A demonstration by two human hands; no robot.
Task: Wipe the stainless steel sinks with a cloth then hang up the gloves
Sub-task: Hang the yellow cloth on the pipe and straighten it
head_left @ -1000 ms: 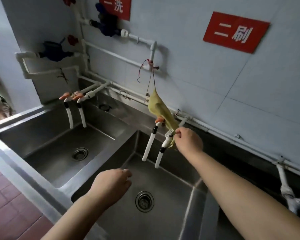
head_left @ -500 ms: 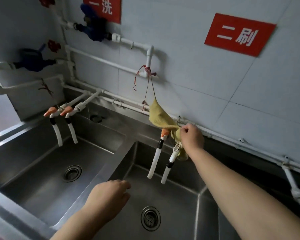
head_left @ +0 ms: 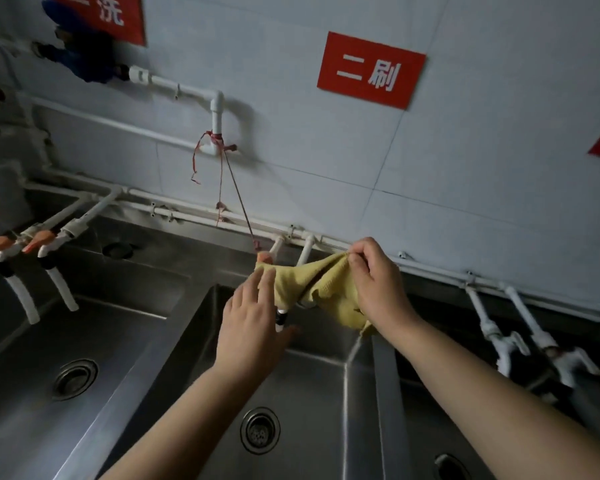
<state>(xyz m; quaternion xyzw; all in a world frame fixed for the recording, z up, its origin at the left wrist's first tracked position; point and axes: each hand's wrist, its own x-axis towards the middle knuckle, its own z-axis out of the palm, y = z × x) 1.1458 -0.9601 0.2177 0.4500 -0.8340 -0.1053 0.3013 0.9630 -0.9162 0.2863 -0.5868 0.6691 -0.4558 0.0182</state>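
Half a second ago the left hand (head_left: 248, 332) was hovering low over the middle sink (head_left: 312, 403) while the yellow cloth (head_left: 321, 291) was hanging bunched on its red string (head_left: 238, 199); now that hand is reaching up to the cloth's left end, and the cloth is being drawn out sideways across the middle taps (head_left: 291, 247). The right hand (head_left: 376, 284), which was gripping the cloth lower by the tap spouts, is now holding its upper right edge. Its grip is pressing thumb and fingertips together on a fold of the fabric, the rest drooping beneath the palm. The left hand's grip is lying spread, fingers extended and touching the cloth's left end; whether it is pinching any fabric cannot be told. The cloth is sitting above the middle sink's back wall, just below the wall pipes (head_left: 430, 268).
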